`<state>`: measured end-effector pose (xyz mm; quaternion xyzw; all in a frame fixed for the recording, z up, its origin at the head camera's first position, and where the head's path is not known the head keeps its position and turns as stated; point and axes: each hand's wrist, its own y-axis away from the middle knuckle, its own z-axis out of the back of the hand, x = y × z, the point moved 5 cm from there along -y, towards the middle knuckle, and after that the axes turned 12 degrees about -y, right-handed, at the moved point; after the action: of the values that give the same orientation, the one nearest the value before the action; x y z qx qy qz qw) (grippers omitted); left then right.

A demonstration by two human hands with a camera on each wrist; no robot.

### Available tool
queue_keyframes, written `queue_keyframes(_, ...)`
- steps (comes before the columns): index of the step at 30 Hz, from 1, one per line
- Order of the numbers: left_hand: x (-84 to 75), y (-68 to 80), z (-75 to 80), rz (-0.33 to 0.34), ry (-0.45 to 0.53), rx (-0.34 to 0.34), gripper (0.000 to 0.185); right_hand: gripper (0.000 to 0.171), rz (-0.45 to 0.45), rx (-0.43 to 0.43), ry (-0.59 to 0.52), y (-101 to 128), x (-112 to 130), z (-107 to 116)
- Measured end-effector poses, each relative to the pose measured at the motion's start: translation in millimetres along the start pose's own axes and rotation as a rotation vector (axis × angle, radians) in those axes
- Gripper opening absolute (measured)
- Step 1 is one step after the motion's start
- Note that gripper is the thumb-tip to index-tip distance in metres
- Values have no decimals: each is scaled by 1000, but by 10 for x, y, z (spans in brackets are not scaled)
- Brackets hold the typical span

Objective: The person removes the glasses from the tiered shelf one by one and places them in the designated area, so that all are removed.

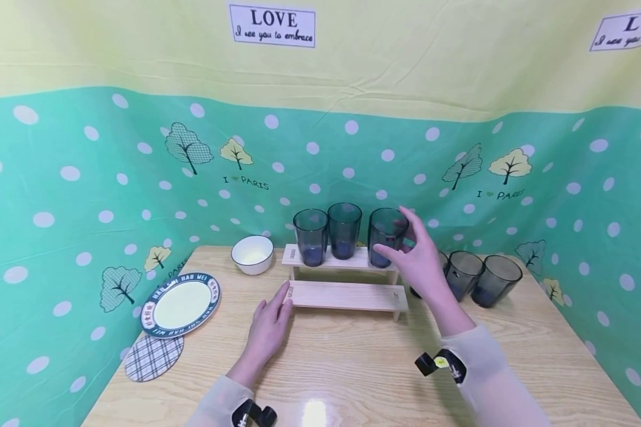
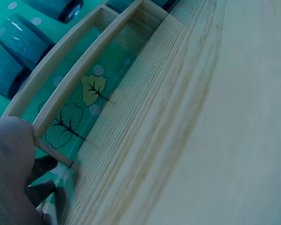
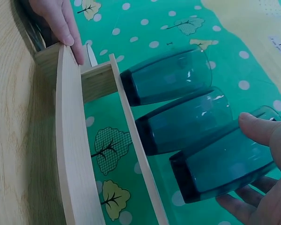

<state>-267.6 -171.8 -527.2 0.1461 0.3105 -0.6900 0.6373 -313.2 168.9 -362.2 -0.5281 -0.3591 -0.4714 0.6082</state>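
A two-tier wooden rack (image 1: 347, 295) stands at the middle of the table. On its upper tier are two dark blue-tinted glasses (image 1: 311, 237) side by side at the left and centre. My right hand (image 1: 424, 264) holds a third tinted glass (image 3: 225, 164) between thumb and fingers, upright at the tier's right end; whether its base touches the wood I cannot tell. My left hand (image 1: 269, 326) touches the left end of the lower tier, with fingers fairly straight. In the left wrist view, that hand (image 2: 11, 164) lies against the rack's end, some fingers in shadow.
More tinted glasses (image 1: 497, 279) stand right of the rack, one partly hidden behind my right arm. A white bowl (image 1: 252, 255) sits at the back left. At the left edge a blue-rimmed plate (image 1: 212, 296) partly covers a checked round mat (image 1: 152, 359). A patterned cloth (image 1: 326, 148) hangs behind.
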Motion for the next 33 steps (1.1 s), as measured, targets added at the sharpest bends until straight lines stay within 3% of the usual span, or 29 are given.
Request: queue_keyframes(33,13,-16,-5,-1,-9,11,54,103,-36,-43,46,511,12,406)
